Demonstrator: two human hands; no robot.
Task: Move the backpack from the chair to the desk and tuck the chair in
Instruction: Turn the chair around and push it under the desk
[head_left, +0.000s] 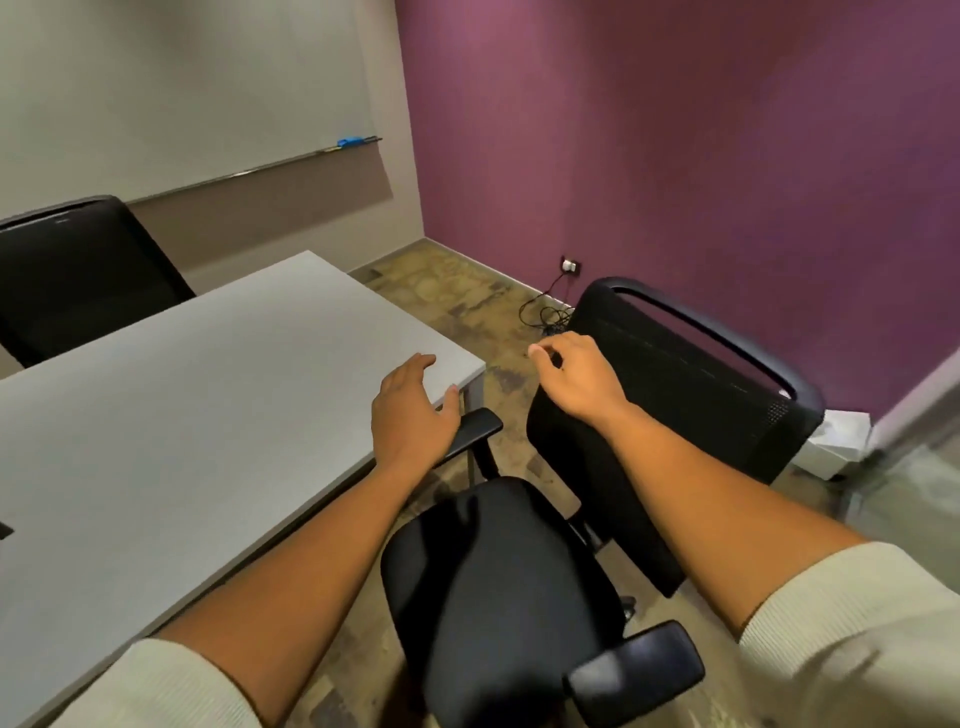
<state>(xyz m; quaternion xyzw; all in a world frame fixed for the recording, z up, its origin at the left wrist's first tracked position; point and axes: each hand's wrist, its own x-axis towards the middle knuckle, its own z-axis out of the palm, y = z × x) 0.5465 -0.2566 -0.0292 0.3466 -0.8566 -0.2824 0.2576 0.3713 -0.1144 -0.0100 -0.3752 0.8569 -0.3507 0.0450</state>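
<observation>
A black office chair (498, 582) stands just right of the grey desk (197, 395), its bare seat turned toward the desk and its mesh backrest (675, 395) to the right. No backpack is in view, neither on the seat nor on the desk. My left hand (413, 410) hovers with fingers spread over the desk's right corner, just above the chair's far armrest (475, 428). My right hand (576, 371) is over the top left corner of the backrest, fingers curled loosely; it holds nothing that I can see. The near armrest (634, 670) is at the bottom.
A second black chair (78, 270) stands behind the desk at the far left. A whiteboard (171, 88) hangs on the back wall. Cables (545, 312) lie on the floor below a wall socket on the purple wall. A white box (836, 441) sits behind the backrest.
</observation>
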